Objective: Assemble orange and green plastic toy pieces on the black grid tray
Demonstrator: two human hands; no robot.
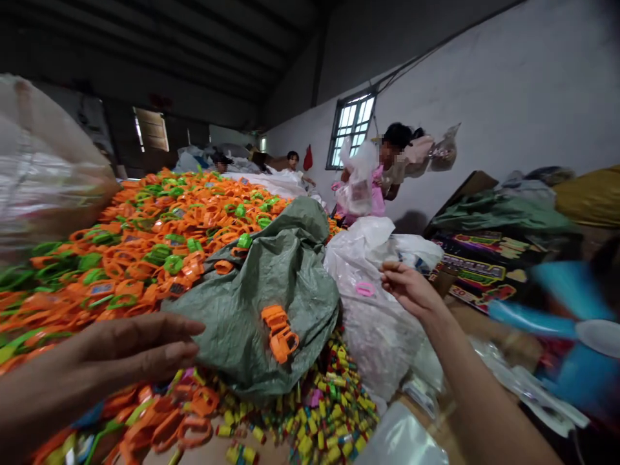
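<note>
My left hand [130, 352] reaches in from the left with its fingers stretched out and nothing in them. Just past its fingertips lies a grey-green woven sack [227, 329], with a few orange toy watches [279, 334] on top. Under and behind the hand spreads a big heap of orange and green plastic toy watches [140, 258]. My right hand [407, 287] is held up over a whitish plastic bag [372, 329], fingers pinched together; what they hold, if anything, I cannot make out. A pink ring-shaped piece [364, 289] shows on that bag, left of the right hand.
Small yellow, red and blue cylinder pieces [334, 400] lie in front of the sack. At right a blue-bladed fan [571, 336] blurs near a printed carton [484, 268]. A person [394, 161] handles plastic bags by the window; other people are farther back. A large translucent sack [48, 174] stands left.
</note>
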